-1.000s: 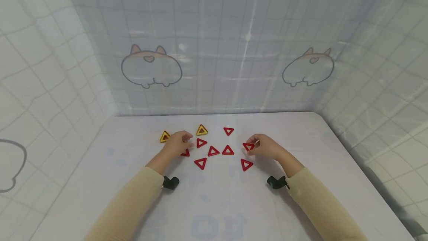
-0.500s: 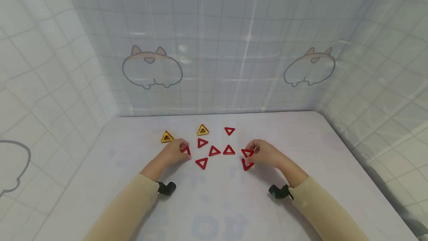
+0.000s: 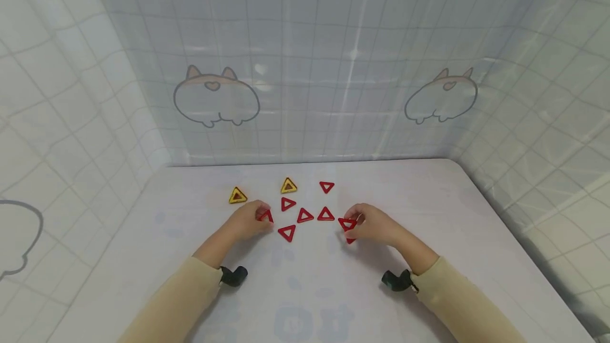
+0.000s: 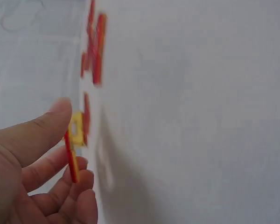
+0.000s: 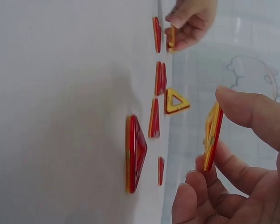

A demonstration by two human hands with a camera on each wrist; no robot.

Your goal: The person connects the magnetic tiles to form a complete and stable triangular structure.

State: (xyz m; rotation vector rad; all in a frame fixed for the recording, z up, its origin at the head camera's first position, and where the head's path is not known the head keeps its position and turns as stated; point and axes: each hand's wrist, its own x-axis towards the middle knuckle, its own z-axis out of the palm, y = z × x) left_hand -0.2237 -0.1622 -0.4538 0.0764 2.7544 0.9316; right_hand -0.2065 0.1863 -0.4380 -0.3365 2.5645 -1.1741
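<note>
My left hand (image 3: 249, 219) pinches a red triangular magnetic tile (image 4: 72, 161) between thumb and fingers, with the tile on edge in the left wrist view. My right hand (image 3: 374, 223) holds another triangular tile (image 5: 213, 135), red on one face and yellow on the other. It overlaps a second red tile (image 5: 136, 154) in the head view; the right wrist view shows that one on the table, apart from the hand. Between the hands lie several red triangular tiles, among them one at centre (image 3: 326, 219) and one nearer me (image 3: 287, 240).
Two yellow-faced triangles, one at far left (image 3: 238, 201) and one at the back (image 3: 288, 191), sit behind the red tiles. Another red tile (image 3: 326, 191) lies at the back right. Sheeted walls (image 3: 305, 94) enclose the white table (image 3: 305, 290) at the back and sides.
My left hand has come down and toward me and taken hold of a red tile. The right hand has moved its tile toward me and slightly left, over the nearer red tile.
</note>
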